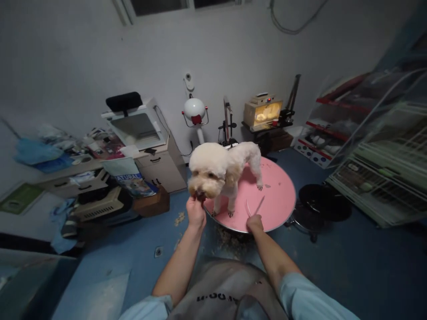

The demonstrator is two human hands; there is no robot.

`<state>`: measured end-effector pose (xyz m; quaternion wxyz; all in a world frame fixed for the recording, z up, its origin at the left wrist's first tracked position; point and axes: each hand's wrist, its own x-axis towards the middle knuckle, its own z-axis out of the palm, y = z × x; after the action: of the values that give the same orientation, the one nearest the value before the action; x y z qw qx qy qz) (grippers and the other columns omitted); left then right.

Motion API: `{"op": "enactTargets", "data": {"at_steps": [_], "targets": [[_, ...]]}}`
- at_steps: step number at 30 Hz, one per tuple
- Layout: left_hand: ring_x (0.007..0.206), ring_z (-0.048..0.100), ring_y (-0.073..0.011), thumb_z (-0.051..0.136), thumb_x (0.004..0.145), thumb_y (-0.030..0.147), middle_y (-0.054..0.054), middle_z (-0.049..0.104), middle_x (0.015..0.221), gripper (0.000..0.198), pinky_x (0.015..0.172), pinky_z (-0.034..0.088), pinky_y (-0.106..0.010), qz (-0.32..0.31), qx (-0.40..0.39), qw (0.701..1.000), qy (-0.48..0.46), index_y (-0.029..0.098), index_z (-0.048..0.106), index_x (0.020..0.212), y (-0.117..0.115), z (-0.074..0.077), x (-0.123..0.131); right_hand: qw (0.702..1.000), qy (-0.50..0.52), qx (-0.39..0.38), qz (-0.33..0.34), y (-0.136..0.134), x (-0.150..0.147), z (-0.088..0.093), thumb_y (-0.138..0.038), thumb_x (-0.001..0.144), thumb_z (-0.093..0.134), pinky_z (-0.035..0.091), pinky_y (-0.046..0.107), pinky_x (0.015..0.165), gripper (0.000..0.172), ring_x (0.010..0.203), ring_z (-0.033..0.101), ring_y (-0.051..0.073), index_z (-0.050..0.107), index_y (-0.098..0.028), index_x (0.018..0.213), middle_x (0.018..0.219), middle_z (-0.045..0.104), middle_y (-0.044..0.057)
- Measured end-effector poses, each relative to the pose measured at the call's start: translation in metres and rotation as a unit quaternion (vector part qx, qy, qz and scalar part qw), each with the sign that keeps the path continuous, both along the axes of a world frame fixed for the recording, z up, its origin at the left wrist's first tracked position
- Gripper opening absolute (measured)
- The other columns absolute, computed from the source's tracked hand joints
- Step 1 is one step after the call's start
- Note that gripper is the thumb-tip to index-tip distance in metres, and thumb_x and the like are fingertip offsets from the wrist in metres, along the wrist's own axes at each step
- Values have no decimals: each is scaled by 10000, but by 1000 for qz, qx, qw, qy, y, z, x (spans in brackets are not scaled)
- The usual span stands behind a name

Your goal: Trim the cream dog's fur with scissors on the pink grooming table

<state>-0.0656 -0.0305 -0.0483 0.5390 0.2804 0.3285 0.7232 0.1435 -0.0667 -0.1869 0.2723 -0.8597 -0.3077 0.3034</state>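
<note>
A cream-coloured, curly-coated dog point(209, 161) stands on a round pink grooming table point(278, 191), its head turned toward me. Under its mouth, my left hand point(196, 214) is closed at the chin; the fingertips are partly hidden by the muzzle fur. My right hand point(255, 223) grips a pair of scissors point(260, 204) over the near edge of the table. The scissor blades are spread apart and point away from me, to the right of the dog's front legs and clear of its coat. Small tufts of hair lie on the pink top.
Clipped hair point(233, 242) litters the blue floor below the table. A black round stool point(325, 202) stands at the right, near wire cages point(393, 164). Behind are a white lamp-like device point(195, 110) and a lit box point(267, 113). Left stands a cabinet point(163, 171) beside a food bag point(133, 178).
</note>
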Motion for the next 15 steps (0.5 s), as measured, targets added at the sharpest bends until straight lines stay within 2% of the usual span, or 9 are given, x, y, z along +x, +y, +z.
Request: {"op": "enactTargets", "data": {"at_steps": [3, 5, 7, 9, 11, 15], "targets": [[823, 662, -138, 901, 575, 400, -54, 718, 886, 489, 781, 507, -243, -13, 6, 1000, 22, 131, 713, 937, 2, -7, -4, 997, 12, 63, -31, -10, -8, 29, -236, 891, 438, 467, 321, 706, 379, 836, 667, 247, 609, -57, 1178, 911, 692, 183], [825, 669, -144, 917, 554, 387, -57, 724, 936, 509, 767, 519, -241, -11, 13, 999, 29, 143, 725, 957, 0, -8, -3, 985, 2, 171, -15, -22, -27, 63, -299, 930, 402, 450, 273, 696, 349, 783, 631, 195, 616, -139, 1154, 851, 678, 85], [841, 675, -142, 933, 522, 390, -49, 729, 973, 537, 778, 529, -233, -4, 23, 999, 32, 164, 736, 967, -4, -6, -2, 937, -30, 342, 63, -30, -54, 99, -343, 920, 436, 415, 260, 657, 270, 648, 552, 167, 652, -182, 925, 671, 600, 17], [864, 680, -145, 933, 516, 408, -49, 735, 990, 546, 796, 535, -233, 1, 29, 999, 41, 178, 741, 972, -7, -2, -1, 897, -74, 418, 122, -33, -79, 124, -336, 892, 477, 371, 255, 645, 264, 570, 467, 137, 590, -207, 691, 569, 519, -16], [850, 682, -145, 925, 530, 403, -55, 740, 974, 527, 780, 537, -229, 5, 23, 998, 56, 179, 746, 972, -9, 2, 0, 900, -68, 411, 130, -31, -93, 129, -302, 854, 499, 323, 249, 597, 234, 538, 426, 123, 563, -211, 648, 543, 501, -27], [878, 682, -143, 918, 545, 316, -42, 742, 995, 462, 779, 541, -217, 15, 23, 998, 61, 188, 755, 958, -13, 8, -1, 944, 45, 325, 45, -33, -89, 98, -289, 799, 506, 301, 244, 537, 178, 524, 449, 132, 572, -209, 653, 543, 529, -20]]}}
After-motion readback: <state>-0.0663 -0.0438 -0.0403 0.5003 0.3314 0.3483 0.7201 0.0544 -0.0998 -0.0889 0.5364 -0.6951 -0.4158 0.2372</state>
